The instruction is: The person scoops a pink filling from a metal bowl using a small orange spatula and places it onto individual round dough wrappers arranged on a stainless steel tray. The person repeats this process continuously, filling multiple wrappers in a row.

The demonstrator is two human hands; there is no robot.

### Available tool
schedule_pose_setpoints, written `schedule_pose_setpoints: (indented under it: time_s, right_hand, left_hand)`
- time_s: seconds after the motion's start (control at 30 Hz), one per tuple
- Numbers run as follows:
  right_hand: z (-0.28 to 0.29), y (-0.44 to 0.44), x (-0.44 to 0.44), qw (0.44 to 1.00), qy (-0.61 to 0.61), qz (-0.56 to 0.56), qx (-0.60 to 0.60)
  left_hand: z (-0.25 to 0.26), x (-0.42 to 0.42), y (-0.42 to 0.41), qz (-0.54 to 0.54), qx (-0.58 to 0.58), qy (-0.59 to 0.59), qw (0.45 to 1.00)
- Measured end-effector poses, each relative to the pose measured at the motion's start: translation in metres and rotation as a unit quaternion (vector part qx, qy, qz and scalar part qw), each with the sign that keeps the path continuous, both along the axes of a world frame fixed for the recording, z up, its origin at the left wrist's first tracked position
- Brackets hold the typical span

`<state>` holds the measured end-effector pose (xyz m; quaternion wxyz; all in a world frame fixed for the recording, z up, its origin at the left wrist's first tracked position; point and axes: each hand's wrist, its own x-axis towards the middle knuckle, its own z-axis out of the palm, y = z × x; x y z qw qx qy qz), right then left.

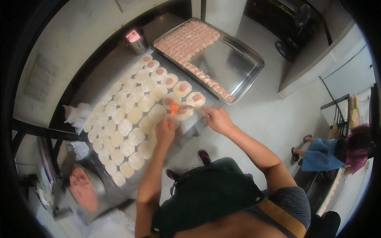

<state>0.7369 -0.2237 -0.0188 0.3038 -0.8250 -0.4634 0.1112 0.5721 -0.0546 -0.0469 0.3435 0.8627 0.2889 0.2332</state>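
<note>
My left hand [165, 129] is closed around a small orange utensil [174, 109], blurred and too unclear to name exactly. In my right hand [219, 120] is a metal spoon or spreader [190, 107], its end meeting the orange piece above a dough wrapper [185, 114] with pink filling. Rows of round, flat dough wrappers [125, 127] cover the metal worktop [205, 89]. Those along the far and right edge, such as one wrapper [195, 99], carry a dab of pink minced filling. My left forearm passes over the wrappers' near side.
A large metal tray [232, 64], partly filled with rows of filled dumplings [187, 38], stands beyond the wrappers. A metal bin of pink filling [84, 190] sits at left. Near the wall are a metal pot [138, 44] and crumpled plastic [78, 114]. Another person [324, 153] stands at right.
</note>
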Motion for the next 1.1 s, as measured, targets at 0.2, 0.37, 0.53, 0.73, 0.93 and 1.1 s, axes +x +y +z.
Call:
schedule_pose_setpoints:
  time_s: [0.2,0.37,0.53,0.73,0.93,1.1]
  right_hand:
    - [-0.020,0.003,-0.010,0.997,-0.079,-0.009,0.016]
    - [-0.021,0.001,-0.010,0.995,-0.103,0.010,0.008]
    - [-0.019,0.005,-0.007,0.993,-0.114,0.032,-0.008]
    - [-0.024,0.010,-0.003,0.994,-0.103,0.028,-0.029]
    - [0.004,0.012,0.004,0.997,-0.023,-0.002,-0.071]
    - [-0.009,0.024,0.002,0.996,0.057,-0.031,-0.055]
  left_hand:
    - [0.009,0.010,-0.040,-0.007,0.071,0.071,0.995]
    - [0.001,0.023,-0.023,-0.007,0.099,0.109,0.989]
    - [-0.012,0.021,-0.001,-0.017,0.068,0.080,0.994]
    - [-0.017,0.022,0.012,0.005,0.003,0.078,0.997]
    - [-0.038,0.019,0.021,0.003,-0.013,0.041,0.999]
    - [-0.058,0.014,0.035,0.047,-0.118,-0.021,0.992]
